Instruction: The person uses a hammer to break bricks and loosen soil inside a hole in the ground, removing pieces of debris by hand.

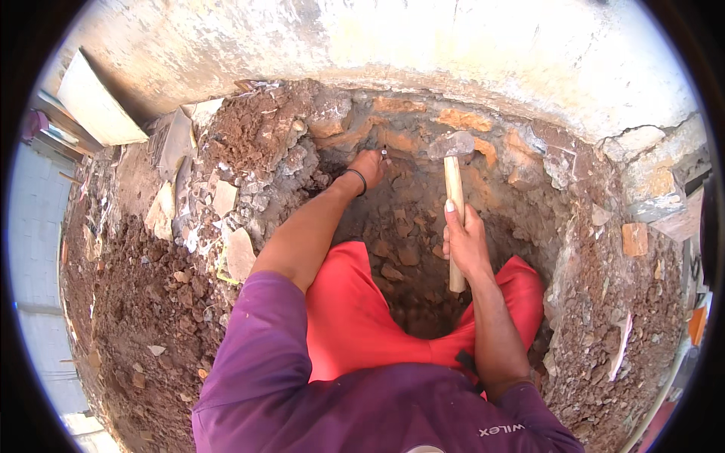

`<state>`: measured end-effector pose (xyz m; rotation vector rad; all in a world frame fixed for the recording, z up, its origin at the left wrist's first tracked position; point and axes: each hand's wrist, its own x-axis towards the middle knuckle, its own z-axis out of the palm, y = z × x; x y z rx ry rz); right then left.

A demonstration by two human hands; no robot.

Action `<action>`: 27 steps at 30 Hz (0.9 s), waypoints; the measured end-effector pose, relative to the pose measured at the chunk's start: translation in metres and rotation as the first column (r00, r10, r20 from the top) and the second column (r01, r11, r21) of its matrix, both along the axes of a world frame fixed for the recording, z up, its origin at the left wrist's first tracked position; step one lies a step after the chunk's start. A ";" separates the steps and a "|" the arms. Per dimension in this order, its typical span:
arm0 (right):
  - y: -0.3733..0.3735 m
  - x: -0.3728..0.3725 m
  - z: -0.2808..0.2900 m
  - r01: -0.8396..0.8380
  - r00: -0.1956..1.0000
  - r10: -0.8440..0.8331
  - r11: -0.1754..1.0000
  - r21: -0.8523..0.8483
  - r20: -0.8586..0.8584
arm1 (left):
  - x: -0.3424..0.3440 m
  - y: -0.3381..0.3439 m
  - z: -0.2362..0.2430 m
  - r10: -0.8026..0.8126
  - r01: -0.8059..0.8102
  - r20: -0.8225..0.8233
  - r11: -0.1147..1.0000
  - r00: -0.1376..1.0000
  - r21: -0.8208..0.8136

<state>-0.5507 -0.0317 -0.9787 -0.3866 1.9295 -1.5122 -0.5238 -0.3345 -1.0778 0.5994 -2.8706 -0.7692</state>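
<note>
While crumbly dark-brown soil [151,317] lies toward nine o'clock, the left hand [367,168], at twelve, has its fingers curled closed around a grey, round-ended metal rod [384,152]. Next, a grey block-headed, pale wooden-handled hammer [454,185] points toward one o'clock; the right hand [468,243], near three, has fingers wrapped round its handle. Striking well likely needs a steady rod, square blows and clear knuckles.

The left hand [368,167] hides most of the thin tool [384,152] inside it, its kind unclear; the right hand [466,240] covers part of the hammer handle [454,187].
</note>
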 end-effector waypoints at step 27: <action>-0.073 -0.013 -0.027 -0.180 0.889 0.291 0.932 0.314 -0.354 | -0.013 -0.012 -0.024 0.078 -0.073 -0.064 0.995 0.995 0.074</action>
